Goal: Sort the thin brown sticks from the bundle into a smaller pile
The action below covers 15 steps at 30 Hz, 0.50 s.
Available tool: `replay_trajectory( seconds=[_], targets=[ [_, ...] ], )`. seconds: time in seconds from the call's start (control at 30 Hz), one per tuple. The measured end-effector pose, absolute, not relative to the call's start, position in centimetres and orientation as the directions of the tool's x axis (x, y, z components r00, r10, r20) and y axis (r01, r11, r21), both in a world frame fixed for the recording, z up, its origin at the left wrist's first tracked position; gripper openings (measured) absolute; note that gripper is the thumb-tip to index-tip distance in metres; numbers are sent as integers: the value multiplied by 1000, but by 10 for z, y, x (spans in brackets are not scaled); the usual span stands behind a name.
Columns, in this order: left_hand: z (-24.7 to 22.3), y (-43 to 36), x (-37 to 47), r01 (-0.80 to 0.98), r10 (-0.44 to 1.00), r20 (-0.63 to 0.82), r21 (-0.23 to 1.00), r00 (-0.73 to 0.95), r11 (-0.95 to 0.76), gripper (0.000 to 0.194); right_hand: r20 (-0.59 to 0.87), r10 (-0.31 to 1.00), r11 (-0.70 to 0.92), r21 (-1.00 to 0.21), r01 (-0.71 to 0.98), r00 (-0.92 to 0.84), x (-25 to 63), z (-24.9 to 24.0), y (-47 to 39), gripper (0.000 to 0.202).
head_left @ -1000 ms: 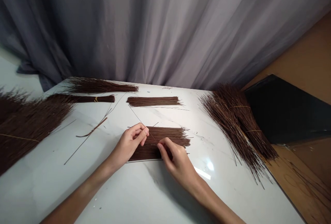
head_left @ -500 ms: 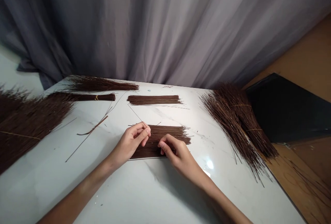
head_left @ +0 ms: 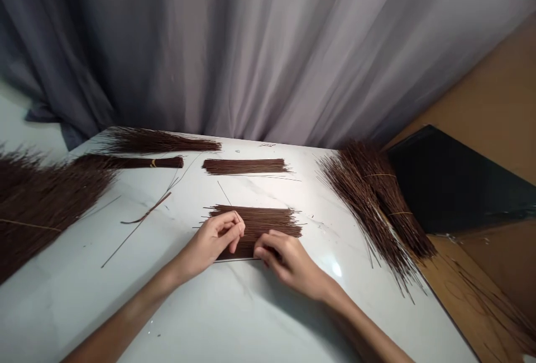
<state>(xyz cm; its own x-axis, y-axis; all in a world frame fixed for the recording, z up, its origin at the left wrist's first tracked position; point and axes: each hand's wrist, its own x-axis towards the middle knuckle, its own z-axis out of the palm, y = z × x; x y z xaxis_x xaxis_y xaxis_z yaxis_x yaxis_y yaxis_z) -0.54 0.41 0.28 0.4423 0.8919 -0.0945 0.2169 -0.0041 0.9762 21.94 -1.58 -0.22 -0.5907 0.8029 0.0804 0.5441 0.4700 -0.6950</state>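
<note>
Brown thin sticks lie side by side in a flat layer (head_left: pixel 268 220) on the white table, under and between my hands. My left hand (head_left: pixel 220 237) is closed in a pinch on one thin stick (head_left: pixel 224 192), whose far end points up and left above the layer. My right hand (head_left: pixel 282 254) has its fingers curled together low over the layer's near edge. What its fingertips hold, if anything, is hidden. Behind the layer sits a narrower bundle of cut sticks (head_left: pixel 245 166).
Large tied bundles of sticks lie at the left (head_left: pixel 46 206) and at the right (head_left: pixel 377 195). Two more bundles, one loose (head_left: pixel 167 141) and one tied (head_left: pixel 167 162), rest at the back left. A curled strip (head_left: pixel 146 209) lies among loose sticks. A grey curtain (head_left: pixel 251 44) hangs behind.
My right hand has moved slightly down to the layer's near edge, its fingers lower. The stick in my left hand has turned a little more upright. The view has shifted slightly.
</note>
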Motion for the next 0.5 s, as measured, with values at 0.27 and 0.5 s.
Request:
replay_trajectory(
  seconds=[0.27,0.5],
  targets=[
    [20,-4,-8,266,738,-207,963,642,39,29,503,642,764,-358,536,-578,227,25,-19,20],
    [29,7,-16,120,778,-257,966,574,231,31,287,686,720,-398,568,-669,228,-6,-20,24]
  ],
)
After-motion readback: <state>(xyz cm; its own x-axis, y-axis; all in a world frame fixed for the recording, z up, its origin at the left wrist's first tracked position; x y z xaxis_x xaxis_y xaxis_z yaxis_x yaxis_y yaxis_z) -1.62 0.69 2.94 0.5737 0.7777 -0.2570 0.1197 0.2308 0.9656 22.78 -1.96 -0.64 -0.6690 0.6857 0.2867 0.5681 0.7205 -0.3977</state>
